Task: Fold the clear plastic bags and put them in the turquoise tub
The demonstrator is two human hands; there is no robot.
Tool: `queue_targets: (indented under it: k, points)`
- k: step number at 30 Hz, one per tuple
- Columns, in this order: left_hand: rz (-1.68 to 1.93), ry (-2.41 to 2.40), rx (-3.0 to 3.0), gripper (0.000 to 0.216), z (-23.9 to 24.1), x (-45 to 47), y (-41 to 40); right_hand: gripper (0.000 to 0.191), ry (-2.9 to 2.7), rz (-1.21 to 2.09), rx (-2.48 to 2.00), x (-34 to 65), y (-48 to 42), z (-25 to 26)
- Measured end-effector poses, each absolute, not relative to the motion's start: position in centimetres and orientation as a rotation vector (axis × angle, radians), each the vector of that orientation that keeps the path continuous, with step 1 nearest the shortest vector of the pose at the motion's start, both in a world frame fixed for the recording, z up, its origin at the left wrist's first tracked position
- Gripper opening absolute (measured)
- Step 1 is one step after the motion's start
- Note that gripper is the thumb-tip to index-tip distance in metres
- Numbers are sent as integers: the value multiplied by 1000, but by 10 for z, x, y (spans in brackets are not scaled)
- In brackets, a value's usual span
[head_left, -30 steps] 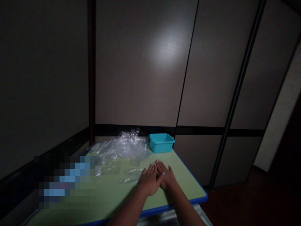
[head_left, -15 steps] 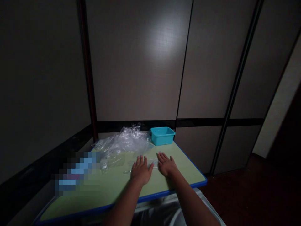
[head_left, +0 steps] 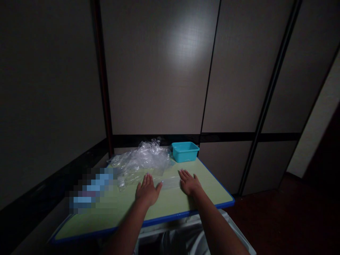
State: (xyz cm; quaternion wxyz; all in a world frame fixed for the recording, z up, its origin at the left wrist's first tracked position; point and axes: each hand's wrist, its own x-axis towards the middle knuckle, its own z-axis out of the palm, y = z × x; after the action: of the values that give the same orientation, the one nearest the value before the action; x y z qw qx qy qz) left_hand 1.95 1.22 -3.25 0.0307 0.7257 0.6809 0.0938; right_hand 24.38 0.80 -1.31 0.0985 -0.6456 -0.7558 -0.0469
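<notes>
A flat strip of clear plastic [head_left: 170, 182], perhaps a bag, lies on the light green table [head_left: 164, 205] between my hands. My left hand [head_left: 148, 191] rests palm down at its left end, fingers stretched forward and thumb out to the side. At the right end, my right hand [head_left: 189, 182] lies flat with its fingers extended. Neither hand grips anything. Just beyond my left hand is a crumpled heap of clear plastic bags [head_left: 145, 157]. How far the strip runs under my palms is hidden.
An open turquoise basket [head_left: 185, 156] stands at the table's far right corner. A pixelated blue patch [head_left: 92, 187] covers something at the left edge. Dark cabinet panels [head_left: 159, 88] rise right behind the table, which has a blue rim.
My left hand has slid left, away from my right hand, and more of the flat plastic strip now shows between them. My right hand has stayed nearly in place.
</notes>
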Motion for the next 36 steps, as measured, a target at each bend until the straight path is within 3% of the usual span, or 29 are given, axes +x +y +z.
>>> queue_targets:
  k: [10,19,23,32,36]
  points:
    - [436,2072,2289,81,-38,3,6,48,-2286,-46,-1922,246,9,-14]
    - [777,1782,2555,30,-1,-21,21,55,-2244,-54,-1854,240,6,-10]
    - [915,1682,2544,19,15,-25,43,59,-2282,-51,-1675,222,25,12]
    - [1074,1536,2447,19,0,-25,67,19,-2361,178,-1167,175,75,25]
    - [1018,1499,2396,15,-3,-33,63,14,-2368,313,-1031,169,70,8]
